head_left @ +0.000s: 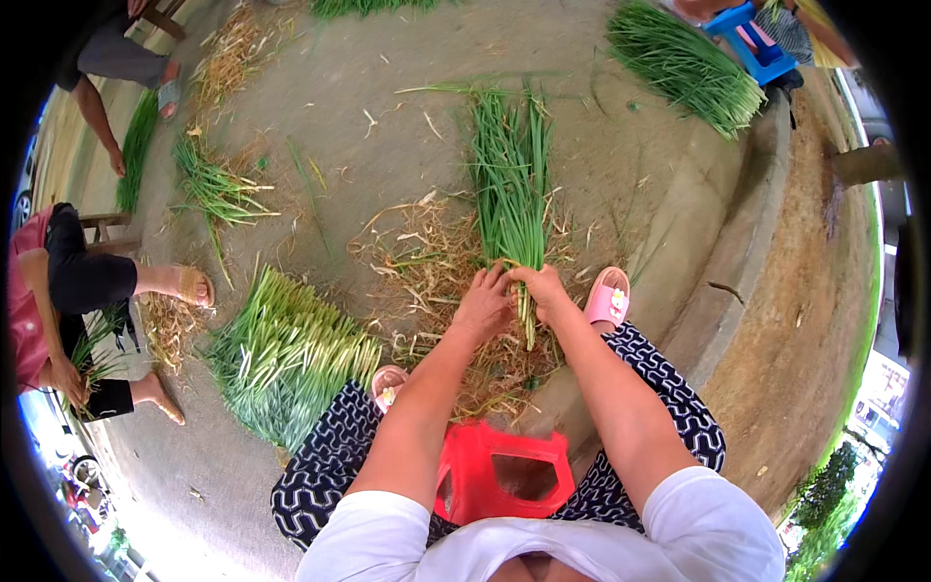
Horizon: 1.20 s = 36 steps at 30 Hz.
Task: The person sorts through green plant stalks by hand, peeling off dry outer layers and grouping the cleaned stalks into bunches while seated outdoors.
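A bunch of thin spring onions lies lengthwise ahead of me, green tops pointing away and pale root ends toward me. Around its near end, my left hand has its fingers curled at the stems. My right hand closes on the same end from the other side, its fingertips meeting the left ones. A thin yellowish strand seems to cross the stems between the fingers; what it is stays unclear. Several pale stalk ends stick out below the hands. Dry brown peelings lie under and beside the bunch.
A large heap of spring onions is by my left foot, with a smaller pile beyond it. Another heap rests far right beside a blue stool. A red stool is beneath me. People sit at left; a curb runs right.
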Motion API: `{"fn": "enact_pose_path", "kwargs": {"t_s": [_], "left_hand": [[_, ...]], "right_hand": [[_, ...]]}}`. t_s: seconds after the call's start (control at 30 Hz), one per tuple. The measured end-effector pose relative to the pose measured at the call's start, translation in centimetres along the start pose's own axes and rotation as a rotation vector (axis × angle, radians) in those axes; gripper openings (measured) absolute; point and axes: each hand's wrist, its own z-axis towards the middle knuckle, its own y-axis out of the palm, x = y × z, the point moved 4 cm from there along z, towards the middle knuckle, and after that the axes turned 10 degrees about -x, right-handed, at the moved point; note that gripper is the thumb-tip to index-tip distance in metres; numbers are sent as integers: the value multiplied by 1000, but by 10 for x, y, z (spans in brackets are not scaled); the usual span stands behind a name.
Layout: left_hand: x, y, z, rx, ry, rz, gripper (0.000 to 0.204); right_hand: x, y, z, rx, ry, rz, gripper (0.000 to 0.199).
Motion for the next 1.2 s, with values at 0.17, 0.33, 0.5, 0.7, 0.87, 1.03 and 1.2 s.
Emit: {"fn": "enact_pose_path", "kwargs": {"t_s": [0.17, 0.33, 0.5, 0.7, 0.87, 1.03, 1.2], "left_hand": [[3, 10, 20, -433, -65, 85, 38], [-2, 6, 13, -335, 6, 3, 53], [4, 1, 16, -426, -39, -10, 58], [22, -34, 2, -345, -90, -78, 55], [0, -50, -36, 1, -434, -1018, 43], [56, -103, -91, 194, -366, -1769, 33], [122, -112, -127, 150, 2, -2069, 33]], "right_hand": [[-26, 9, -12, 34, -16, -140, 24], [-120, 16, -50, -8, -114, -203, 16], [-236, 30, -120, -231, -437, -342, 22], [-242, 29, -185, -274, -505, -215, 16], [-183, 38, -192, -143, -367, -369, 25], [-127, 41, -211, -64, -460, -551, 31], [-64, 46, -219, 135, -646, -1371, 28]]}}
